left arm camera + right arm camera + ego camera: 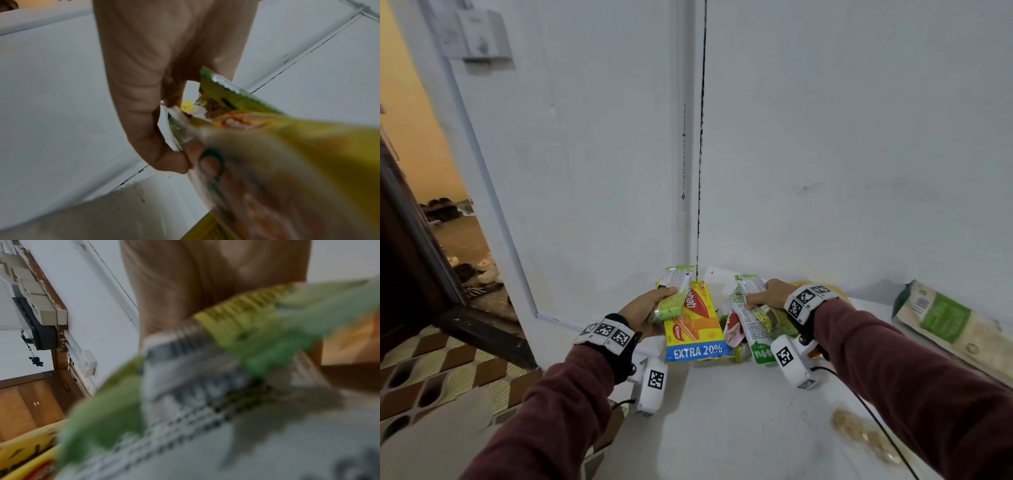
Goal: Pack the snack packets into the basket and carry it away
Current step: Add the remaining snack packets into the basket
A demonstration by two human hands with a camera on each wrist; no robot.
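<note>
The left hand is curled round two packets at once: a large glossy yellow wafer packet with a red logo and a blue "EXTRA 20%" band, and on top of it a slimmer light-green foil snack packet with a white printed back. In the head view the fingers wrap over the green packet's edge, the thumb hidden beneath. The left wrist view shows the thumb pressed down against the crimped ends of these wrappers, pinching them to the fingers below; the yellow wafer packet fans out towards the camera, blurred.

The right hand is closed on a bunch of packets too: a long white plastic sachet with a green label and small black print, held together with a yellow-green barcode-edged foil packet. Its fingers fold over their upper ends, knuckles up. A pink-and-red small wrapper hangs beside the sachet; whether the hand grips it cannot be told. In the right wrist view the palm sits behind the green and white wrappers, all heavily blurred.

Both bundles are held just above the white worktop, in the corner against the white wall, the two hands near each other but apart. A flat beige and green paper bag lies on the worktop to the right. Something yellow shows behind the right wrist; what it is cannot be made out.
</note>
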